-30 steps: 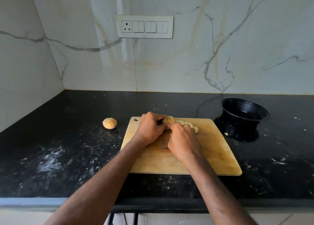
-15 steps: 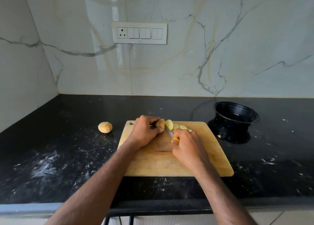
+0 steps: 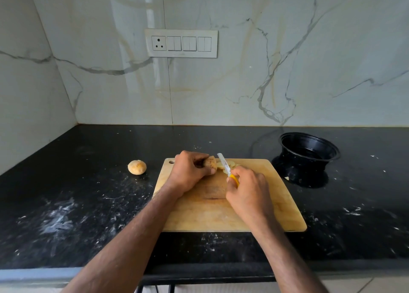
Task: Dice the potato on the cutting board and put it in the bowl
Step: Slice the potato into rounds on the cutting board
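While left hand (image 3: 190,171) grips brown potato (image 3: 210,162) (pale slices (image 3: 221,164) beside), right hand (image 3: 247,189) grips knife (image 3: 224,164).

A black stone worktop (image 3: 66,204), streaked with white smears and crumbs, runs into a corner under a white marble wall (image 3: 287,60) veined in grey. A white switch panel (image 3: 181,43) with one socket and three pairs of switches sits on that wall. A round brownish lump (image 3: 137,167) lies alone on the worktop's left part.

Black bowl (image 3: 308,151), yellow-handled knife (image 3: 228,167), tan cutting board (image 3: 276,204), white-veined marble wall (image 3: 287,71)
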Action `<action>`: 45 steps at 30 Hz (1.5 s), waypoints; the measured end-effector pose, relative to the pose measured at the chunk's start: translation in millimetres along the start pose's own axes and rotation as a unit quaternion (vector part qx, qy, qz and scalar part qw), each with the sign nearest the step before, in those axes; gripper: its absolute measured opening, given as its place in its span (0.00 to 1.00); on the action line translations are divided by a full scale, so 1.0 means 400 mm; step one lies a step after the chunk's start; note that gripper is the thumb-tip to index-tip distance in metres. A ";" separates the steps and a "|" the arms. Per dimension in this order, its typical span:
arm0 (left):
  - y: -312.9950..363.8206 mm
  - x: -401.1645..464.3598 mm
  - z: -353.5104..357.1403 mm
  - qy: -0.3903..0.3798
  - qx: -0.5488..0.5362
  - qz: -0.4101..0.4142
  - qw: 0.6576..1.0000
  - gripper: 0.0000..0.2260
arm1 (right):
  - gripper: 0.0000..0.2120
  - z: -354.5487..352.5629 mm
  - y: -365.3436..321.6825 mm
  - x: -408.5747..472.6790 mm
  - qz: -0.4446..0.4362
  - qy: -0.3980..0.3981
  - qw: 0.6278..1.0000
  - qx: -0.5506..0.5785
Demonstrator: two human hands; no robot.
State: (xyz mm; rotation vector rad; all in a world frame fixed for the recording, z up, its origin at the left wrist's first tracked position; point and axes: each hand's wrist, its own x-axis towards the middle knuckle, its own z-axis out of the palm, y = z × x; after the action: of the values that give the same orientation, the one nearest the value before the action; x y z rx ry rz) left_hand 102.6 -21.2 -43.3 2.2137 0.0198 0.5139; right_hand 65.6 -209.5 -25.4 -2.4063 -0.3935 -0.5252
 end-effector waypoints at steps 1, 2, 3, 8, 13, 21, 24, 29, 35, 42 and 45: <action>0.000 0.000 0.000 0.000 0.000 0.003 1.000 0.25 | 0.04 0.001 -0.006 -0.003 -0.009 0.010 1.000 -0.001; 0.000 0.000 0.001 0.002 -0.001 0.005 1.000 0.24 | 0.05 0.002 -0.011 -0.004 -0.016 0.017 1.000 -0.004; 0.000 -0.001 0.000 0.005 -0.002 0.007 1.000 0.23 | 0.06 0.003 -0.015 -0.004 -0.019 0.020 1.000 -0.010; 0.003 -0.005 -0.002 0.007 -0.001 0.017 1.000 0.16 | 0.09 0.009 -0.031 0.002 -0.018 0.003 0.999 -0.029; 0.005 -0.007 -0.003 0.011 -0.019 0.021 1.000 0.15 | 0.11 0.009 -0.035 -0.003 -0.026 0.004 0.999 -0.031; 0.006 -0.004 -0.004 0.015 -0.006 0.007 1.000 0.11 | 0.11 0.002 -0.041 -0.011 -0.028 -0.010 0.999 -0.041; 0.009 -0.004 -0.002 0.016 -0.005 -0.002 1.000 0.10 | 0.10 -0.003 -0.045 -0.011 -0.029 -0.013 0.998 -0.050; 0.011 -0.007 0.000 0.020 -0.002 0.000 1.000 0.10 | 0.11 -0.017 -0.073 -0.006 -0.041 -0.032 0.994 -0.100; 0.014 -0.007 -0.005 0.010 -0.037 0.001 0.999 0.07 | 0.08 -0.034 -0.098 0.007 -0.049 -0.064 0.991 -0.106; 0.015 -0.003 -0.007 -0.015 -0.027 0.011 0.999 0.11 | 0.04 -0.032 -0.104 0.027 -0.036 -0.079 0.993 -0.086; 0.017 -0.005 -0.008 -0.008 -0.027 0.015 0.999 0.02 | 0.05 -0.015 -0.100 0.039 -0.033 -0.077 0.993 -0.078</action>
State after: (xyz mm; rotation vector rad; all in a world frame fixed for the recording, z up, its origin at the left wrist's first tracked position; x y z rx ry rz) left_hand 98.5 -23.6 -37.2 2.1673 -0.0347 0.5083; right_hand 61.5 -180.9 6.8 -2.6007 -0.5177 -0.4143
